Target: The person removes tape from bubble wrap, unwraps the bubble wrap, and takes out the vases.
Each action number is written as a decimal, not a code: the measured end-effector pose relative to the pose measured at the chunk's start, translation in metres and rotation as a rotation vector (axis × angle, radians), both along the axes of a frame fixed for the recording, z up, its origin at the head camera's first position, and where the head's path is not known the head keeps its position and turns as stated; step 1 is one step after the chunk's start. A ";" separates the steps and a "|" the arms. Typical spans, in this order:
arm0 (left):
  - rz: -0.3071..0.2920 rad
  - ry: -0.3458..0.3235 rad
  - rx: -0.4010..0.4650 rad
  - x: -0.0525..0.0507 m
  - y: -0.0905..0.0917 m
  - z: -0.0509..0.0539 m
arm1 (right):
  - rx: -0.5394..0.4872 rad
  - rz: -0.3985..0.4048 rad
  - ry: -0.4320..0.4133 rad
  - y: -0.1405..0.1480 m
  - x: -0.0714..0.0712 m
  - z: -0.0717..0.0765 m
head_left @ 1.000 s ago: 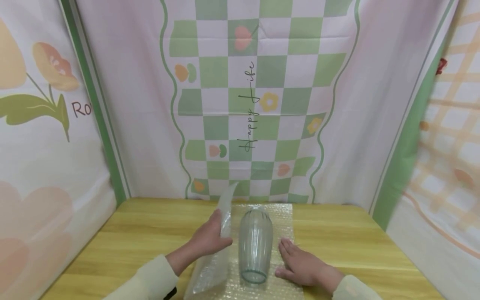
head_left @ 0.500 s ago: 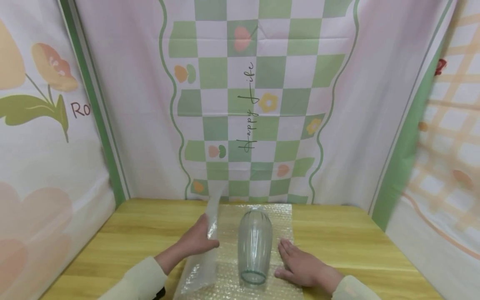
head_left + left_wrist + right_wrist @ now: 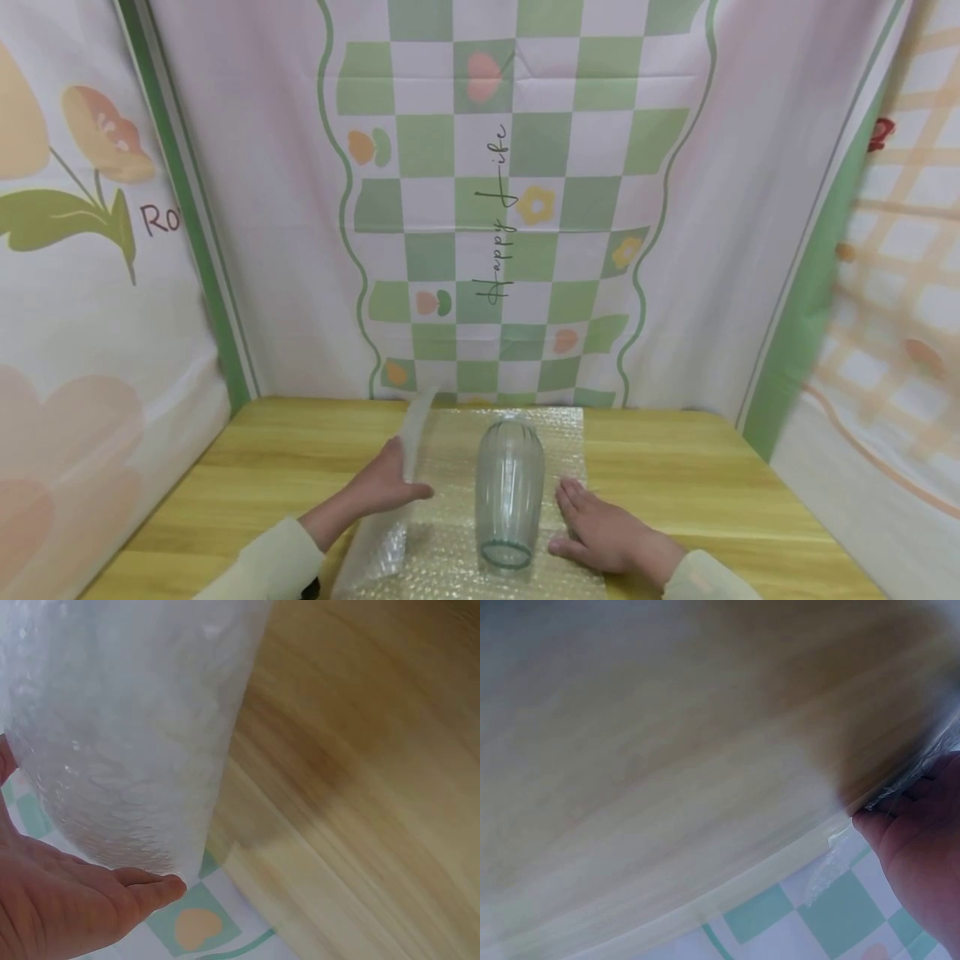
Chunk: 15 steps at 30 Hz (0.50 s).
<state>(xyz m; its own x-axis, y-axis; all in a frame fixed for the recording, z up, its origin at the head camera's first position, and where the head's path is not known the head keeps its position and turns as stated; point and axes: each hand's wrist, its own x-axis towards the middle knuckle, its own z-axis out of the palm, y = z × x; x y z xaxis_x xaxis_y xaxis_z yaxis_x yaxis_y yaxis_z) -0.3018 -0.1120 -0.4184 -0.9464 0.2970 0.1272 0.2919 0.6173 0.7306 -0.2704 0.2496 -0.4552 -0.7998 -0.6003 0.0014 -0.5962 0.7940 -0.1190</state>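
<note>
A clear ribbed glass vase (image 3: 510,492) lies on its side on a sheet of bubble wrap (image 3: 442,550), its round base toward me. To its left, my left hand (image 3: 382,483) touches the sheet's raised left flap (image 3: 135,735) with fingers extended and thumb spread away. In the left wrist view, these straight fingers (image 3: 150,892) lie against the flap's curved side. My right hand (image 3: 600,525) rests on the sheet's right edge beside the vase, fingers straight and together. The right wrist view has only part of this hand (image 3: 922,840), at the plastic's edge.
The sheet lies on a wooden table (image 3: 690,475) with yellow grain. Behind it hangs a checkered cloth (image 3: 487,200) with green and white squares. Printed cloths also hang at the left (image 3: 112,333) and right (image 3: 892,333) sides.
My left hand has moved left and slightly toward me, and the raised flap has shifted left and lower, uncovering more of the sheet. The vase and right hand have stayed in place.
</note>
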 end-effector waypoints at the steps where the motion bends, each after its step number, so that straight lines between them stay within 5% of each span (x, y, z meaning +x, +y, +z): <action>1: 0.007 0.003 -0.010 0.000 -0.001 0.000 | 0.000 0.001 0.003 0.000 0.000 0.000; 10: 0.090 -0.057 -0.150 -0.003 -0.014 -0.001 | -0.006 0.000 0.005 0.001 -0.001 -0.001; 15: 0.101 -0.051 -0.158 -0.004 -0.023 0.001 | -0.001 0.003 0.004 0.001 -0.001 -0.001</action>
<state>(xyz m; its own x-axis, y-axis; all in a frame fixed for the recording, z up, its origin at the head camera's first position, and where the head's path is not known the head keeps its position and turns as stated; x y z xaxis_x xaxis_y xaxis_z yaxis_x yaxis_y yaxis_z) -0.3054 -0.1346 -0.4176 -0.9763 0.2130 0.0371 0.1877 0.7500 0.6343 -0.2710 0.2505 -0.4561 -0.7978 -0.6029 0.0056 -0.5992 0.7919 -0.1176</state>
